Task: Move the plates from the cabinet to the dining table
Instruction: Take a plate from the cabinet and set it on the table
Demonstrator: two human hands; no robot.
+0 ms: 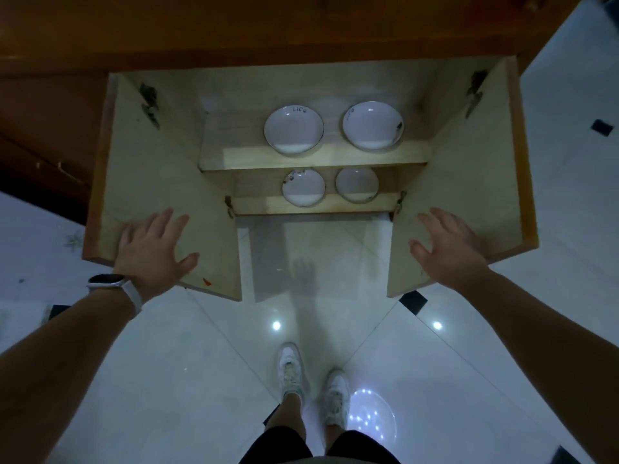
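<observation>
The low wooden cabinet stands with both doors swung wide. Two white plates sit on its upper shelf, one on the left and one on the right. Two smaller white plates lie on the lower shelf, a left one and a right one. My left hand, fingers spread flat, rests on the inner face of the left door. My right hand, fingers also straight, lies against the right door. Neither hand holds a plate.
A brown wooden top runs above the cabinet. Glossy white floor tiles with small black insets reflect ceiling lights. My feet in white shoes stand in front of the cabinet.
</observation>
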